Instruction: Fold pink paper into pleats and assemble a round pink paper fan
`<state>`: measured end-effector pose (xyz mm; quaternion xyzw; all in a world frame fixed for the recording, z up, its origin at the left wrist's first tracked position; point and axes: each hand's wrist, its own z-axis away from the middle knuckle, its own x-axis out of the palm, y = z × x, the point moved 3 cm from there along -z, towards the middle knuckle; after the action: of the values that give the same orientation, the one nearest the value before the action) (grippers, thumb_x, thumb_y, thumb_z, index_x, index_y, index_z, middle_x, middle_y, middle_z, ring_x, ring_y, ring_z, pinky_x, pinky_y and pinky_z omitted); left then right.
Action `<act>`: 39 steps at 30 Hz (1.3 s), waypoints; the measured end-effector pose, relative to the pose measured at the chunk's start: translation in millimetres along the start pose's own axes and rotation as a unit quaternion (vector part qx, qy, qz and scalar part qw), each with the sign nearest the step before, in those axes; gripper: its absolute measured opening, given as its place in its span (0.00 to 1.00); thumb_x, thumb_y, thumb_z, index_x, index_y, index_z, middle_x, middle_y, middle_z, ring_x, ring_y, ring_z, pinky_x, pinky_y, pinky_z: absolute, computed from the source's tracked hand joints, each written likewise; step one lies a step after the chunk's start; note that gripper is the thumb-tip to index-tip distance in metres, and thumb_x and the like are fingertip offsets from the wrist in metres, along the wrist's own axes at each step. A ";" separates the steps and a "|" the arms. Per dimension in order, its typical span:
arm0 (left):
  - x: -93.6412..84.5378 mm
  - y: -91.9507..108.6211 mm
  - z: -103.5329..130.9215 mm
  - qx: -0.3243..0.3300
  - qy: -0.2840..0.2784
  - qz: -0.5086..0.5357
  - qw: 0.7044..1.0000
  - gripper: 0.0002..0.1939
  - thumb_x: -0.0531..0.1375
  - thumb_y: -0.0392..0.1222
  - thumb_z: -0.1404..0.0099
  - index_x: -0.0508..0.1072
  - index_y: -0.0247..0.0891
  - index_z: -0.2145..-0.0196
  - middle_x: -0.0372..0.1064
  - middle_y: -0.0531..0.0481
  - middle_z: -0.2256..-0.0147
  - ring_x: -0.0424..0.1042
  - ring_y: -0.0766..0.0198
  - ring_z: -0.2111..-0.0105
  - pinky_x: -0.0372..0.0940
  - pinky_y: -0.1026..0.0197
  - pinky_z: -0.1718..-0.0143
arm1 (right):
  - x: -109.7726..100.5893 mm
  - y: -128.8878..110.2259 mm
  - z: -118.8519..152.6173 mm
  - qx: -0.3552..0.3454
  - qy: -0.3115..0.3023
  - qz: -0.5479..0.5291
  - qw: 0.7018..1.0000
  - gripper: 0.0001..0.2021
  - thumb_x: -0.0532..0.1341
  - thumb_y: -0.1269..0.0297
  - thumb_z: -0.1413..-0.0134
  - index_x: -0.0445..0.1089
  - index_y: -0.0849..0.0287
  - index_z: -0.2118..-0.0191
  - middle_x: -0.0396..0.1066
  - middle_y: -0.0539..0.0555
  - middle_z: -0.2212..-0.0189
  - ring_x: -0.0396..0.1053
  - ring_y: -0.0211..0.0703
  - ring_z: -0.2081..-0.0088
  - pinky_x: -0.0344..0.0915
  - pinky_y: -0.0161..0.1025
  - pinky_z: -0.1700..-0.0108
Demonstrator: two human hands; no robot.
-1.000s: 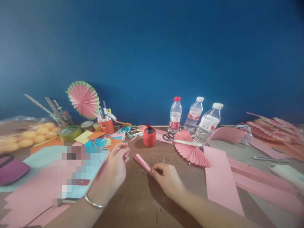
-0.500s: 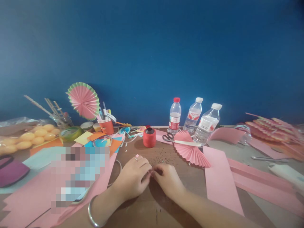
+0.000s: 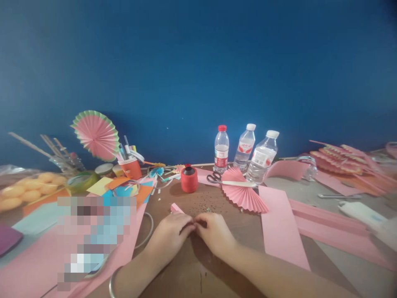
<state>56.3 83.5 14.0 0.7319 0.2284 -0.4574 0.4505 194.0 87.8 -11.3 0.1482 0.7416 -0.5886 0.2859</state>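
Observation:
My left hand (image 3: 169, 234) and my right hand (image 3: 217, 231) meet over the brown tabletop, their fingertips pinched together and touching. A narrow pink paper strip (image 3: 176, 208) sticks out beyond the knuckles of my left hand; the rest of it is hidden under the fingers. Whatever lies between the fingertips of my right hand is too small or covered to make out. Just beyond the hands are tiny dark crumbs (image 3: 206, 203) and a red thread spool (image 3: 189, 180). Farther right lie black-handled scissors (image 3: 214, 177) and a pleated pink paper fan (image 3: 243, 194).
Three water bottles (image 3: 221, 151) stand near the blue wall. Pink paper sheets (image 3: 283, 223) lie at right, beside a white glue-gun-like tool (image 3: 361, 215). At left are a paper cup of pens (image 3: 130, 167), a round watermelon-coloured fan (image 3: 96, 134) and yellow balls (image 3: 31, 190).
The view has turned a little to the right, so the table items shift leftward. More of the pink strip shows above my left hand. Both hands remain pinched together.

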 end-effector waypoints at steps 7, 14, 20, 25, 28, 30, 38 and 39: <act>5.1 -2.4 -2.0 -0.029 0.012 0.009 0.999 0.03 0.58 0.36 0.42 0.72 0.40 0.72 0.71 0.53 0.71 0.69 0.63 0.68 0.59 0.63 0.65 | 3.5 3.3 -1.2 -0.017 -0.008 -0.007 1.000 0.12 0.53 0.72 0.50 0.74 0.56 0.71 0.75 0.51 0.73 0.68 0.38 0.71 0.57 0.31 0.69; 9.9 -5.8 -3.0 -0.022 0.028 -0.012 0.999 0.06 0.56 0.36 0.40 0.72 0.40 0.73 0.71 0.52 0.71 0.69 0.62 0.68 0.60 0.62 0.65 | 2.7 2.6 -0.4 -0.019 -0.007 0.000 1.000 0.14 0.52 0.74 0.51 0.74 0.57 0.73 0.74 0.50 0.75 0.68 0.38 0.72 0.57 0.31 0.71; 9.2 -4.1 -2.2 -0.008 0.038 -0.031 0.999 0.08 0.54 0.34 0.39 0.71 0.39 0.72 0.71 0.52 0.71 0.69 0.63 0.69 0.60 0.63 0.65 | -1.7 -0.9 0.3 -0.006 0.011 -0.010 1.000 0.13 0.53 0.74 0.53 0.75 0.56 0.71 0.75 0.51 0.73 0.69 0.38 0.71 0.58 0.30 0.69; 11.0 -5.4 -1.3 -0.020 0.054 -0.032 0.998 0.07 0.54 0.32 0.40 0.71 0.39 0.71 0.71 0.52 0.70 0.70 0.63 0.69 0.61 0.63 0.65 | -2.1 -0.3 0.6 0.004 0.017 -0.008 1.000 0.13 0.53 0.72 0.53 0.75 0.56 0.70 0.75 0.51 0.73 0.70 0.38 0.70 0.58 0.30 0.68; 12.7 -7.8 -0.8 -0.021 0.067 -0.033 0.997 0.07 0.54 0.32 0.40 0.71 0.39 0.70 0.72 0.52 0.69 0.70 0.63 0.68 0.61 0.62 0.64 | -2.2 -0.2 0.5 0.004 0.017 0.001 1.000 0.13 0.53 0.72 0.52 0.75 0.56 0.70 0.75 0.51 0.72 0.70 0.38 0.70 0.58 0.30 0.68; 13.4 -9.2 -0.1 -0.022 0.074 -0.039 0.996 0.07 0.54 0.33 0.41 0.71 0.40 0.70 0.72 0.53 0.70 0.70 0.63 0.69 0.61 0.62 0.65 | -2.5 -0.6 0.2 0.003 0.015 0.004 1.000 0.12 0.53 0.72 0.52 0.75 0.56 0.70 0.75 0.51 0.72 0.70 0.38 0.70 0.58 0.30 0.67; 11.6 -6.9 1.1 0.008 0.084 -0.048 0.995 0.08 0.53 0.34 0.39 0.71 0.40 0.68 0.72 0.51 0.69 0.70 0.62 0.68 0.62 0.62 0.65 | -2.8 -1.3 0.0 0.012 0.007 0.011 1.000 0.12 0.54 0.71 0.51 0.76 0.57 0.70 0.75 0.52 0.73 0.70 0.39 0.70 0.59 0.31 0.69; 11.5 -6.3 1.0 0.013 0.080 -0.048 0.996 0.09 0.52 0.34 0.39 0.72 0.40 0.68 0.72 0.51 0.69 0.70 0.62 0.68 0.62 0.61 0.64 | -2.8 -1.5 -0.2 0.010 0.008 0.009 1.000 0.12 0.54 0.71 0.51 0.76 0.56 0.70 0.75 0.52 0.72 0.70 0.39 0.70 0.59 0.32 0.68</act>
<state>56.6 84.8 0.9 0.7602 0.2924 -0.4217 0.3985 195.3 88.0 -8.4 0.1621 0.7366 -0.5919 0.2840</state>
